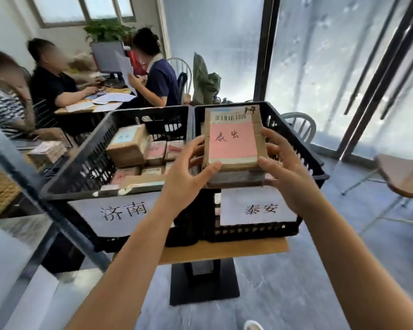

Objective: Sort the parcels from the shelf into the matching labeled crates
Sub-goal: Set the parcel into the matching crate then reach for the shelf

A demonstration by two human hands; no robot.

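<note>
Nearest us, below both wrists, is the small table (pixel 224 252) that carries the two black crates. Our left hand (pixel 188 172) and right hand (pixel 284 172) are raised side by side at about the same reach, so neither is nearer. The parcel (pixel 234 141) sits between them. The left hand's thumb hooks over its near edge with the fingers up its left side, and the right hand's thumb is at the near right corner with the fingers curled along its right side. Both hands are grasping it.

The parcel's long axis runs away from us, tilted so the pink slip (pixel 233 139) faces up and the barcode end lies farthest away. A darker slab shows just under it; we cannot tell whether we hold that too.

Straight beneath the hands is the right crate (pixel 296 129). Its paper sign (pixel 258 208) appears to match the writing on the slip, so we judge the coming move to be a plain lowering. Off beyond the left hand's outer side is the left crate (pixel 81 167), already holding boxes. Farther off, past that crate, people sit at a desk (pixel 110 101).
</note>
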